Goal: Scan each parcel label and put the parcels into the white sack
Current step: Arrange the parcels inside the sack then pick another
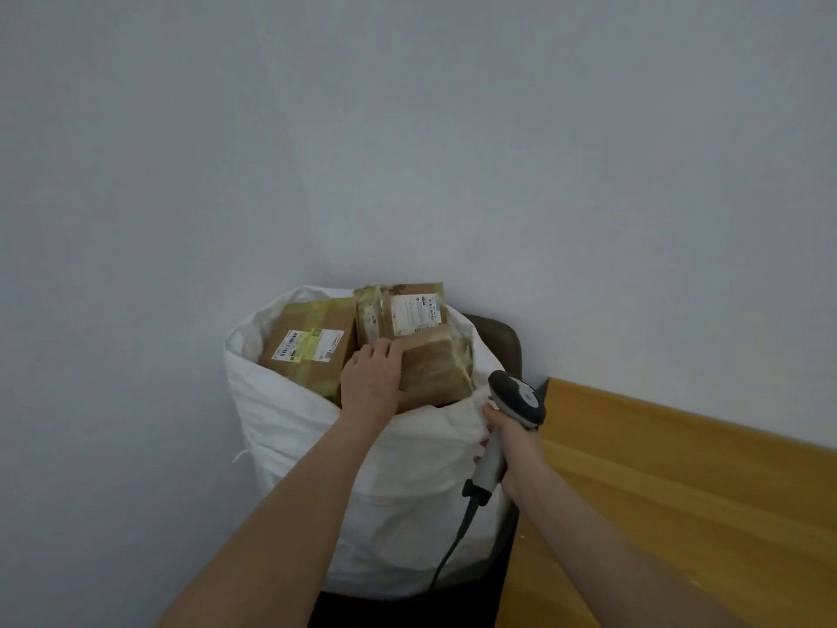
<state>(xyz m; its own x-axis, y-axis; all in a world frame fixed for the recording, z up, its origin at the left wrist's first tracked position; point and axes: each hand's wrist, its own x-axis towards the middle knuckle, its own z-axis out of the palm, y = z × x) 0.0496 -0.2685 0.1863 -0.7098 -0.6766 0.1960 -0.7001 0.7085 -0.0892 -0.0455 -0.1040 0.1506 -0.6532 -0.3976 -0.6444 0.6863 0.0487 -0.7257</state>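
Sack (pixel 362 469) sits on a chair (pixel 500 342) in the wall corner, bench (pixel 679 491) to its right. In the sack mouth: left parcel (pixel 308 351), rear parcel (pixel 403 310), front parcel (pixel 437 369) before it. Your left grip (pixel 371 383) holds the front parcel's left end. Your right grip (pixel 512 451), holding the scanner (pixel 516 401), is at the sack's right rim.

The sack (pixel 398 482) is white. The parcel at 10 o'clock (pixel 296 317), the parcel at 12 o'clock (pixel 376 310) and the nearest parcel (pixel 437 373) are brown cardboard with yellow-green tape; the first two bear white labels (pixel 414 312) printed black. The scanner (pixel 516 401) is grey and black, the bench (pixel 679 491) honey-orange wood grain.
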